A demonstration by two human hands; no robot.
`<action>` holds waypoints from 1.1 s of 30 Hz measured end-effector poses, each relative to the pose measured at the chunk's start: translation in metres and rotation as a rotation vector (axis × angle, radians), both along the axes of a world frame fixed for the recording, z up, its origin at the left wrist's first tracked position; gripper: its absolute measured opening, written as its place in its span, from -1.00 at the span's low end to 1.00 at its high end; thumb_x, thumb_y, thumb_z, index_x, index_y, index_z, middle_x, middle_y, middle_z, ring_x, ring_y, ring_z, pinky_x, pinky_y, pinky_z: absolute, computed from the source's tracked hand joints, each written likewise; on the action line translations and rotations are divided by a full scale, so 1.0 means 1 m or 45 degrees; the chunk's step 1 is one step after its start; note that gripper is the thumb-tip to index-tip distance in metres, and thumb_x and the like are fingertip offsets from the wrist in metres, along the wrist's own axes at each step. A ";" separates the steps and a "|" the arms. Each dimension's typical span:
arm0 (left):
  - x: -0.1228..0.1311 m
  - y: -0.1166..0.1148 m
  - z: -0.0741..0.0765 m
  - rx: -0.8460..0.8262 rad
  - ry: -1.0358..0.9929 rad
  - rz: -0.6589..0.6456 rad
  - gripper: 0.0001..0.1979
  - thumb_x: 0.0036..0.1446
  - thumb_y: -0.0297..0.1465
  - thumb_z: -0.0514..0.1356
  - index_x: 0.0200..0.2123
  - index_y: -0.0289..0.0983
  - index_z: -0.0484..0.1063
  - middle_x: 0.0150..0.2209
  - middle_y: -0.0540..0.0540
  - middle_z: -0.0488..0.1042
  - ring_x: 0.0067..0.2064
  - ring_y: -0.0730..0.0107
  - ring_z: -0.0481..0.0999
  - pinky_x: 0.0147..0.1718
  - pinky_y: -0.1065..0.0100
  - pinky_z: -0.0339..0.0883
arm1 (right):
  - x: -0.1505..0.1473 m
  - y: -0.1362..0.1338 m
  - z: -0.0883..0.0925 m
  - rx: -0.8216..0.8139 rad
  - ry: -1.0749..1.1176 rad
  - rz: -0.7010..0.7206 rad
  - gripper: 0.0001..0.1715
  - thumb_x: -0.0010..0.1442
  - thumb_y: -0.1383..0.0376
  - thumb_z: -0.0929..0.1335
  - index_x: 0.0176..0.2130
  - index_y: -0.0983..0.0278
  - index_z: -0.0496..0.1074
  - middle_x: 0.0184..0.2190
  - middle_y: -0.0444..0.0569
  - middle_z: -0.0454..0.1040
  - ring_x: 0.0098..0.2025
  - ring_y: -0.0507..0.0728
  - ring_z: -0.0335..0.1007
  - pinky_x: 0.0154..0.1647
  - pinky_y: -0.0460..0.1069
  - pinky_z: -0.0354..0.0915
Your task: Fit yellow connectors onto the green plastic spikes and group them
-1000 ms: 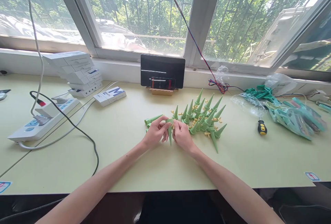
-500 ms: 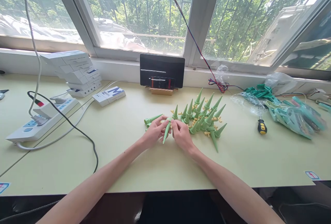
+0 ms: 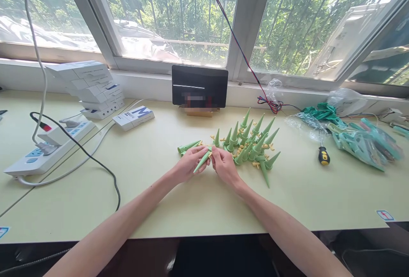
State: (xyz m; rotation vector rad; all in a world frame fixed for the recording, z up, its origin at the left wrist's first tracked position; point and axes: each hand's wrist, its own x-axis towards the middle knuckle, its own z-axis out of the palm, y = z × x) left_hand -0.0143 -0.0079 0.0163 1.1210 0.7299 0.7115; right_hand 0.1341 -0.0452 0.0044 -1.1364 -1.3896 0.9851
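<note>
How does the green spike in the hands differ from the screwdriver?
The green spike tapers to a point; the screwdriver has a black-and-yellow handle. The spike is held between left hand and right hand; the screwdriver lies untouched on the table. Both are longer than wide.

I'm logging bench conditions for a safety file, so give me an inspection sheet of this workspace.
Surface: pale yellow-green table, with a seam toward the left; spills: nothing seen.
Job's things: green spike in hand; many green spikes with small yellow pieces stand or lie to the right, a few more beside the left hand.
Clutter: stacked white boxes, a tablet, a black-and-yellow screwdriver, green plastic packets.
Hands: left hand and right hand both on the held spike; fingertips partly hidden.
Cables: power strip at left; black cable crossing the table; red-and-blue wires bunched near the sill.
Surroundings: windows, bars and foliage outside.
</note>
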 end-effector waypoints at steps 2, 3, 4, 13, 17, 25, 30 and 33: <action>0.000 -0.001 0.002 -0.020 0.015 0.001 -0.66 0.19 -0.11 0.25 -0.30 -0.31 0.45 -0.49 -0.03 0.42 -0.65 0.64 0.27 -0.74 0.55 -0.02 | 0.000 -0.001 0.003 0.011 0.008 0.014 -0.35 0.33 -0.14 0.18 -0.56 0.24 0.28 -0.69 -0.20 0.14 -0.62 0.00 0.02 -0.58 -0.06 0.01; 0.000 -0.001 0.003 -0.029 0.024 0.001 -0.65 0.18 -0.10 0.25 -0.30 -0.31 0.46 -0.49 -0.03 0.42 -0.63 0.63 0.29 -0.74 0.56 -0.04 | 0.000 -0.001 0.004 0.015 0.017 0.021 -0.35 0.33 -0.14 0.19 -0.56 0.24 0.29 -0.70 -0.19 0.15 -0.62 0.01 0.03 -0.58 -0.06 0.02; 0.000 -0.001 0.003 -0.035 0.031 -0.004 -0.65 0.18 -0.10 0.25 -0.30 -0.31 0.46 -0.49 -0.03 0.41 -0.62 0.63 0.29 -0.73 0.57 -0.06 | 0.000 -0.001 0.004 0.019 0.028 0.025 -0.36 0.33 -0.13 0.20 -0.56 0.24 0.29 -0.70 -0.19 0.15 -0.62 0.01 0.03 -0.58 -0.06 0.02; 0.000 -0.002 0.005 -0.029 0.016 -0.046 -0.64 0.20 -0.11 0.24 -0.31 -0.33 0.46 -0.49 -0.06 0.41 -0.63 0.62 0.27 -0.73 0.55 -0.05 | 0.000 0.000 0.006 0.058 0.042 0.013 -0.31 0.32 -0.17 0.19 -0.59 0.24 0.28 -0.70 -0.17 0.18 -0.61 0.01 0.10 -0.55 -0.06 0.07; 0.001 -0.003 0.005 0.030 0.021 -0.058 -0.63 0.20 -0.10 0.22 -0.34 -0.33 0.45 -0.50 -0.05 0.41 -0.64 0.62 0.25 -0.73 0.53 -0.03 | 0.001 0.000 0.004 0.074 0.026 0.007 -0.31 0.33 -0.16 0.18 -0.58 0.24 0.29 -0.68 -0.15 0.22 -0.61 0.01 0.12 -0.55 -0.06 0.07; 0.001 -0.002 -0.001 0.191 0.033 0.038 -0.64 0.20 -0.09 0.23 -0.15 -0.27 0.39 -0.49 0.01 0.44 -0.62 0.58 0.33 -0.64 0.50 0.18 | 0.001 0.002 0.000 0.065 0.052 -0.041 -0.38 0.36 -0.08 0.20 -0.57 0.23 0.22 -0.65 -0.16 0.19 -0.60 0.00 0.04 -0.55 -0.06 0.04; 0.000 -0.005 -0.006 0.638 0.375 0.237 -0.65 0.23 -0.09 0.18 -0.10 -0.23 0.34 -0.48 0.01 0.49 -0.68 0.53 0.31 -0.66 0.45 0.16 | 0.005 0.003 0.000 0.099 0.074 -0.329 -0.51 0.36 -0.02 0.21 -0.48 0.21 0.16 -0.60 -0.21 0.12 -0.57 0.01 0.00 -0.56 -0.07 0.00; 0.001 -0.008 -0.011 0.913 0.608 0.291 -0.72 0.25 -0.16 0.17 -0.12 -0.23 0.39 -0.57 0.05 0.43 -0.68 0.52 0.25 -0.61 0.42 0.16 | 0.008 0.004 -0.001 0.141 0.078 -0.436 -0.61 0.37 0.02 0.22 -0.39 0.20 0.20 -0.57 -0.21 0.14 -0.55 0.01 0.01 -0.55 -0.07 0.02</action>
